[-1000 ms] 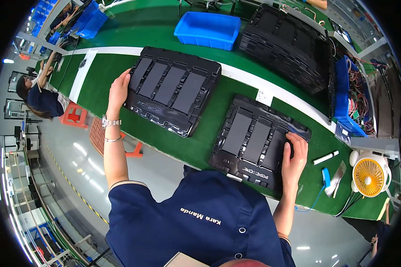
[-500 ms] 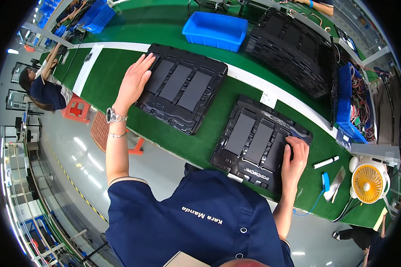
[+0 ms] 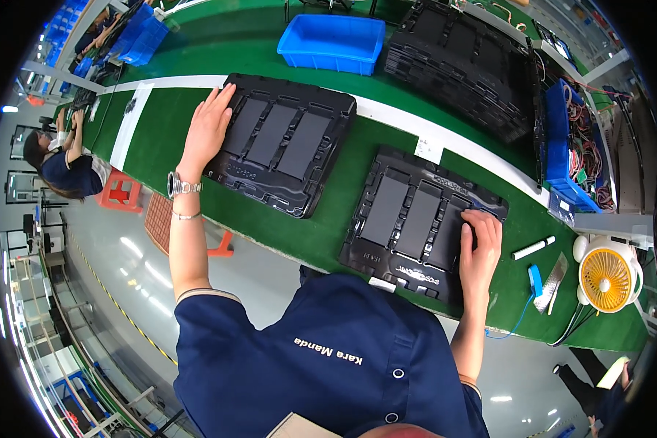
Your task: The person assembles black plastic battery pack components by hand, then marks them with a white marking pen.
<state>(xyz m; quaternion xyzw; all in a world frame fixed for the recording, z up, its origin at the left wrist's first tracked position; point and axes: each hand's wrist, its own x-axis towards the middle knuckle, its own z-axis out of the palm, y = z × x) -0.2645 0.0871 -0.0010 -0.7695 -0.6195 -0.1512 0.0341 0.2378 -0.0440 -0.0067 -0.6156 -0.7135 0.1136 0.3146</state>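
Note:
My left hand (image 3: 206,128) lies flat with fingers stretched along the left edge of a black moulded plastic tray (image 3: 274,191). That tray holds three dark grey rectangular panels (image 3: 271,139) side by side. My right hand (image 3: 479,244) rests at the right side of a second black tray (image 3: 365,252), its fingers slightly bent and apart over the rightmost panel. Three similar grey panels (image 3: 417,221) sit in this tray too, the right one partly covered by my hand. Both trays lie flat on the green bench, apart from each other.
Behind the trays stand a blue bin (image 3: 331,47) and a stack of black trays (image 3: 460,73). At right are a blue bin of wires (image 3: 580,157), a white marker (image 3: 533,248), a blue strap (image 3: 535,280) and a small fan (image 3: 604,279). Another person (image 3: 69,171) works at far left.
The scene has shifted a little leftward in the picture, both trays included. My hands keep to the same edges of the same trays.

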